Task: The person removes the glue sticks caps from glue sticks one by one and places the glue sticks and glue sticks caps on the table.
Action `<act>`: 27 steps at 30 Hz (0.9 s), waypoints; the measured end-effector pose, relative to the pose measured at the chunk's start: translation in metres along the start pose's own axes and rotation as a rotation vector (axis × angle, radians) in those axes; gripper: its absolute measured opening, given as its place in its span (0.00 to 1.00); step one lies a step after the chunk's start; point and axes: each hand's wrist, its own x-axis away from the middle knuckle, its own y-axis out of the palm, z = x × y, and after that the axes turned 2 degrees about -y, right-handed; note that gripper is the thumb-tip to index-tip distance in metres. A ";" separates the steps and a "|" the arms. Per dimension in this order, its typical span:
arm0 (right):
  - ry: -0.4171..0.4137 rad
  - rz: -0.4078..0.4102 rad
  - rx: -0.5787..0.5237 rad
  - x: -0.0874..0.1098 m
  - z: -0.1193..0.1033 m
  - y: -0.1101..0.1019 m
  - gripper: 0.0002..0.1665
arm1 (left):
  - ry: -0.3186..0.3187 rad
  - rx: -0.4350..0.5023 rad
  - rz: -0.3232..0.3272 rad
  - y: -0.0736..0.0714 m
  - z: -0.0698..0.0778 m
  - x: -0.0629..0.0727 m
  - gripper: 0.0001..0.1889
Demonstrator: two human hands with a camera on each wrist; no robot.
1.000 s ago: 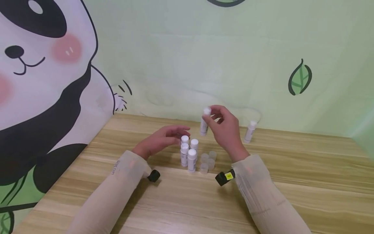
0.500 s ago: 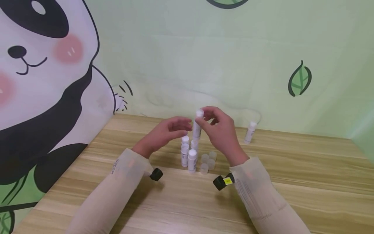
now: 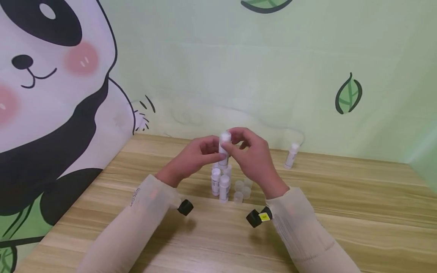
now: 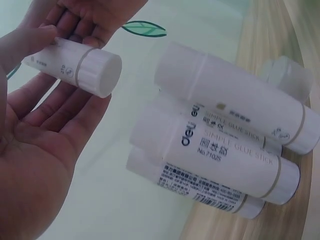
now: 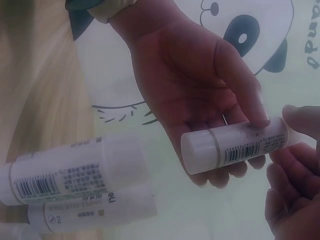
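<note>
A white glue stick (image 3: 225, 137) is held upright above the table by both hands. My right hand (image 3: 253, 157) pinches its upper end between thumb and fingers. Lower down, my left hand (image 3: 197, 156) has its thumb on the stick and its fingers behind it, as the right wrist view shows on the labelled barrel (image 5: 242, 146). The stick's lower end (image 4: 102, 75) points down, free of the fingers, in the left wrist view. Just below stand several more glue sticks (image 3: 224, 188) in a tight upright cluster, partly hidden by the hands.
Several small translucent caps or cups (image 3: 238, 196) sit right of the cluster. A lone glue stick (image 3: 291, 156) stands at the back right near the wall. The wooden table (image 3: 211, 235) meets a green printed backdrop (image 3: 211, 68) with a panda behind.
My right hand has carried the glue stick left, from behind the caps to over the cluster. My left hand has moved up and right and now grips the stick's lower part too.
</note>
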 end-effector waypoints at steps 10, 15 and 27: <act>0.002 -0.010 -0.015 0.001 -0.005 0.001 0.19 | 0.015 0.022 0.002 0.002 0.005 0.003 0.16; 0.014 -0.020 -0.028 0.002 -0.006 0.000 0.19 | 0.015 0.017 0.000 0.002 0.006 0.004 0.16; 0.032 -0.031 -0.053 0.002 -0.007 -0.003 0.18 | 0.022 0.006 -0.021 0.002 0.004 0.004 0.18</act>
